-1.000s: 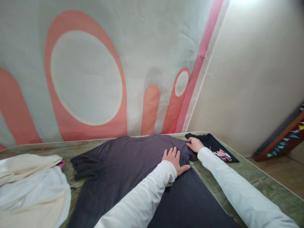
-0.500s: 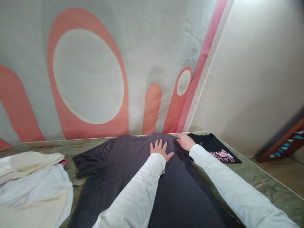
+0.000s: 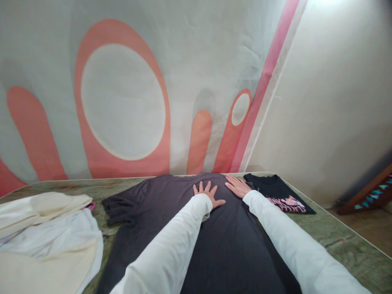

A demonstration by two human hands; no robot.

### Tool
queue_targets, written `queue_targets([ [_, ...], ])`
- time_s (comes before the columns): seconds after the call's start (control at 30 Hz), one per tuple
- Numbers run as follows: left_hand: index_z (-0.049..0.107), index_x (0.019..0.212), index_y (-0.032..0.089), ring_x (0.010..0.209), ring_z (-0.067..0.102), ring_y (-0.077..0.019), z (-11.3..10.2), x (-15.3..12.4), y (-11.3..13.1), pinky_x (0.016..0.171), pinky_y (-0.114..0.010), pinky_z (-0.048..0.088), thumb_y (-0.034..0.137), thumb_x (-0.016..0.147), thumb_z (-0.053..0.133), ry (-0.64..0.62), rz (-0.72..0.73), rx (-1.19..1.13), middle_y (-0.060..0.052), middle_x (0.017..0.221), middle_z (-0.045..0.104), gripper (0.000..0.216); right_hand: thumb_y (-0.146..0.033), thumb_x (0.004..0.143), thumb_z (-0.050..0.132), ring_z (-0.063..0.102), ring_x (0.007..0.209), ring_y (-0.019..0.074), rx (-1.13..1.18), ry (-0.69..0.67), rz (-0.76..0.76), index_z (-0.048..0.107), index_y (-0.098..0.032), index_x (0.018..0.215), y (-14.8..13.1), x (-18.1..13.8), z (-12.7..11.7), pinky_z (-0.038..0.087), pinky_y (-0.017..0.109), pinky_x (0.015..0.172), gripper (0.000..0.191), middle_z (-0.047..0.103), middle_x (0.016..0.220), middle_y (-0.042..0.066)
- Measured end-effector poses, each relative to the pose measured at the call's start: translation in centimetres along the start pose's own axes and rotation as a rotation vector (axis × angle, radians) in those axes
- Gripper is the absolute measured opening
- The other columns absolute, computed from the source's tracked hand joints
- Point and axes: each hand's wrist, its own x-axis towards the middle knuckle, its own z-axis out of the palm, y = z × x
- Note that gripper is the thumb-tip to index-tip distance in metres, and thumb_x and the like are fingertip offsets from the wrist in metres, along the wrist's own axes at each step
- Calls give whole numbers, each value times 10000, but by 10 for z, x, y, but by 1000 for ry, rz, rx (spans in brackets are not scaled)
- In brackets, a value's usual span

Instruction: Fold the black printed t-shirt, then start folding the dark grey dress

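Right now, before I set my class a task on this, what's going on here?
A person's left hand and right hand rest, fingers extended, on the upper part of a dark T-shirt laid out on a table. Its left-side sleeve sticks out; the other isn't clearly visible. White and cream fabric lies at left, and a black garment with a pink print at right.

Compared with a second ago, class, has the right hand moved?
Yes: the right hand has moved left, away from the folded black shirt.
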Motion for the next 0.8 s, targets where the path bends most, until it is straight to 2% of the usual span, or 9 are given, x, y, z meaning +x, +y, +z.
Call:
queue_targets([
  [0.07,209,1332,335,1274,52,-366,-3,0,-19,940,-628,48,782,637,232,-17,40,7,-15,1431,104,827,-547,844,76,104,1297,144,5,0,-8,163,-237,1362,0,0,1,104,347,1042,610,142,1427,-13],
  [0.2,243,1335,240,1288,124,-258,-8,-11,-76,1004,-493,123,651,772,199,105,-10,82,-46,1418,169,699,-573,831,64,101,1298,143,20,2,-20,166,-236,1362,-1,0,3,100,354,1047,637,145,1425,-24],
  [0.3,256,1329,245,1279,166,-238,-11,-25,-115,1005,-473,143,621,798,163,161,-102,121,-22,1411,196,657,-584,823,64,104,1298,146,13,-3,-14,158,-243,1363,-1,-1,3,99,368,1048,645,146,1425,-31],
  [0.37,268,1322,267,1277,168,-238,-11,-33,-131,1001,-485,136,630,796,142,202,-140,140,-4,1408,206,651,-586,820,71,100,1299,159,-5,-32,1,150,-246,1364,-2,-1,-1,109,383,1044,646,139,1427,-29],
  [0.47,274,1316,286,1279,157,-240,-10,-38,-138,999,-487,129,639,790,135,226,-163,154,3,1406,212,649,-591,811,119,123,1294,211,-63,-115,93,175,-216,1362,-8,3,-11,128,437,1026,668,159,1425,15],
  [0.57,263,1320,290,1279,152,-243,-9,-38,-135,1001,-483,117,641,787,143,228,-171,156,1,1410,201,649,-580,804,178,144,1286,244,-99,-135,136,216,-155,1351,-29,10,-21,114,454,1020,694,206,1409,74],
  [0.7,256,1323,288,1278,150,-244,-9,-40,-131,1007,-467,97,639,786,152,231,-175,153,-5,1411,202,650,-544,825,161,87,1296,225,-24,-60,-45,202,-176,1354,-88,20,-23,113,439,1021,646,154,1425,42],
  [0.8,254,1324,288,1282,135,-241,-12,-43,-130,1010,-457,92,621,795,158,223,-181,157,2,1413,196,633,-543,831,152,80,1297,219,53,-119,-165,188,-196,1358,-136,26,-17,124,444,1016,632,115,1433,20],
])
